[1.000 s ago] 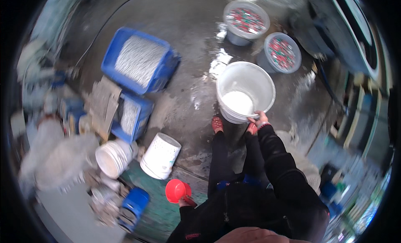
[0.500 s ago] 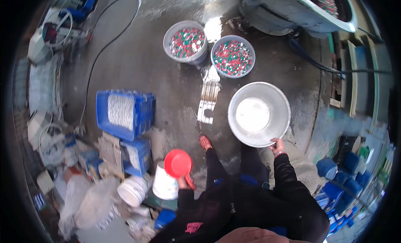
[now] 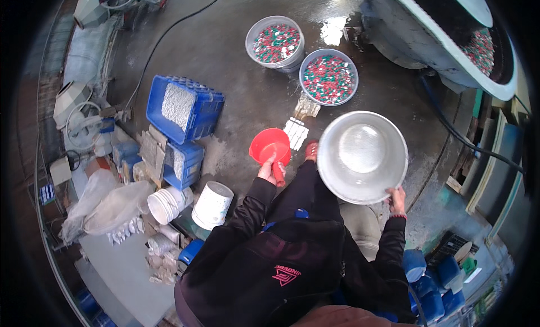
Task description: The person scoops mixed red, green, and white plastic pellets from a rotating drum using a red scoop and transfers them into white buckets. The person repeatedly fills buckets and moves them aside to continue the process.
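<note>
My left hand (image 3: 272, 170) grips the handle of a red plastic dipper (image 3: 265, 142), held out ahead of my body. The dipper's bowl looks empty. With my right hand (image 3: 397, 201) I hold the near right rim of a large pale grey basin (image 3: 336, 152), whose inside is bare and tilted toward me. Beyond the basin stand two grey buckets, the left one (image 3: 293, 62) and the right one (image 3: 329, 104). Both are filled with small red, green and white pieces (image 3: 328, 78).
Blue crates (image 3: 203, 116) of white pieces stand at left, with white buckets (image 3: 214, 206) nearer me. A large machine tub (image 3: 419, 37) holding coloured pieces rises at the far right. A dark hose (image 3: 154, 60) crosses the wet floor (image 3: 225, 51).
My left hand has brought the red dipper forward and right, away from the white bucket. My right hand still holds the basin's rim. The whole view has shifted.
</note>
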`<state>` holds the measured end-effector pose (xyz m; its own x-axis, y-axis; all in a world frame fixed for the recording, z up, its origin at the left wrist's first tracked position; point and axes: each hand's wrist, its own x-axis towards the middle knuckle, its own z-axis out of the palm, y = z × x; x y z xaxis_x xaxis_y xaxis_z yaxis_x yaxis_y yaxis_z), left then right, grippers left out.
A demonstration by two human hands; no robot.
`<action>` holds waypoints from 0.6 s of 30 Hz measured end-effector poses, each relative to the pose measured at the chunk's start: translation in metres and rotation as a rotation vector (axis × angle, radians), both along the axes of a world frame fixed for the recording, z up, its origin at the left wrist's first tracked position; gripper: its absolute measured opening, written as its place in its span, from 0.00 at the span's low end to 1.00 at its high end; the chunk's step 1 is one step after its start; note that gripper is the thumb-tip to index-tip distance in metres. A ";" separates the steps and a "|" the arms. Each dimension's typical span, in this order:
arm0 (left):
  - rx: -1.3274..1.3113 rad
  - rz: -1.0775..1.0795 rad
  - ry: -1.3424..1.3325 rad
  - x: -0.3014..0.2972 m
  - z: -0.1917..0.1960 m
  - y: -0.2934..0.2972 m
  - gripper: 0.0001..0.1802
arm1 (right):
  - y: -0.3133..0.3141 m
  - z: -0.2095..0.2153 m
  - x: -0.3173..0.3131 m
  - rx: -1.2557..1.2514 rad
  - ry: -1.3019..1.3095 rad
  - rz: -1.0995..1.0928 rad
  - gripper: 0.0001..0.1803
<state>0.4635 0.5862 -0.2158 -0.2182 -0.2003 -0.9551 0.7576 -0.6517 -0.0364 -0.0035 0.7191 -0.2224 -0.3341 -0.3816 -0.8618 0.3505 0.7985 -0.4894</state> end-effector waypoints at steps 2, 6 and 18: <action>0.038 -0.042 -0.020 -0.005 -0.008 -0.016 0.21 | -0.039 0.015 0.015 -0.055 -0.008 0.125 0.29; -0.272 -0.297 -0.467 -0.016 -0.005 -0.030 0.24 | -0.109 0.054 0.045 -0.105 -0.061 0.263 0.29; -0.454 0.282 -0.920 -0.095 0.044 0.038 0.44 | -0.234 0.062 0.031 -0.193 -0.395 0.700 0.41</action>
<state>0.3686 0.6240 -0.1713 0.6593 -0.5104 -0.5521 0.4959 -0.2567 0.8296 0.0271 0.4847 -0.1606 0.3497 -0.5421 -0.7641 -0.0217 0.8107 -0.5851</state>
